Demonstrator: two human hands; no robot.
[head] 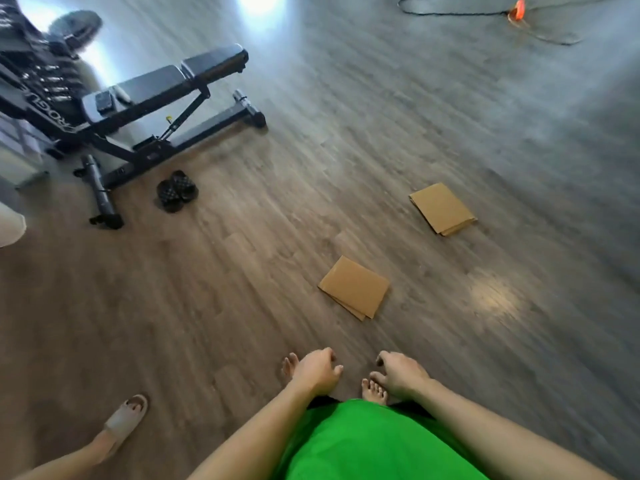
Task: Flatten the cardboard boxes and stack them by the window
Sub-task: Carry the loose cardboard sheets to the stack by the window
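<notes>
**A:** In the head view, what is cut off or hard to read?

**B:** Much of it is blurred. At the top right a dark cable [485,8] loops across the floor [242,271] beside something orange [517,10] that I cannot make out. The rack [31,74] at the far left runs out of the picture. At the lower left a second person shows only as a leg and a foot in a pale slipper [126,419]. The wearer's own body is cut off below a green shirt [367,441], with bare toes showing past the hands.

**A:** Materials and shapes?

**B:** The floor is grey-brown wood-grain planking with glare patches. Two flattened cardboard boxes lie on it, well apart: the nearer cardboard [355,287] just ahead of the feet, and the farther cardboard [441,208] beyond it to the right. Both are thin, tan, layered sheets. A black padded weight bench [162,88] stands at the upper left, with a pair of dark sandals [177,190] by its foot.

**A:** And the hands?

**B:** The left hand [317,370] and right hand [401,374] hang in front of the body, fingers loosely curled, holding and touching nothing. Neither reaches the cardboard.
</notes>
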